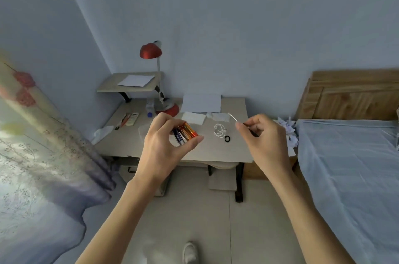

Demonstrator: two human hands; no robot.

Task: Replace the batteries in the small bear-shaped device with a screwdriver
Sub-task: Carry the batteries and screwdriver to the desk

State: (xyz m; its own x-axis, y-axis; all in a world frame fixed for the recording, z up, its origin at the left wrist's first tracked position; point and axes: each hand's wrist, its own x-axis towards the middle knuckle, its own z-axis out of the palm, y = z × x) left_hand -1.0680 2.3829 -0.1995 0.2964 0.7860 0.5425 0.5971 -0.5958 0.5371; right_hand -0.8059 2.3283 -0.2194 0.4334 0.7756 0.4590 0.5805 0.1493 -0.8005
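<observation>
Head view, left hand: the left hand (166, 140) is raised over the pale wooden desk (216, 152), its fingers and thumb curled round two cylindrical batteries, one copper-orange (190, 130) and one blue-and-white (178, 135).
Head view, battery axis: both batteries lie side by side, slanting from upper left to lower right, with the thumb under their lower ends.
Head view, right hand: the right hand (259, 138) pinches a thin screwdriver with a silver shaft (233, 118), and its dark handle end shows behind the fingers.
Head view, screwdriver axis: the shaft points up and to the left, past the device and not at it.
Head view, device: a small white rounded device (219, 130) lies on the desk between the two hands. Its bear shape is too small to confirm.
Head view, loose part: a small black ring (227, 138) sits just beside the device, toward the desk's near edge.
Head view, key relation: the device lies to the right of the batteries and down-left of the screwdriver tip, about equally near each hand.
Judgement: the batteries probably go in next, so their slant would need matching to the compartment, which cannot be made out.
</observation>
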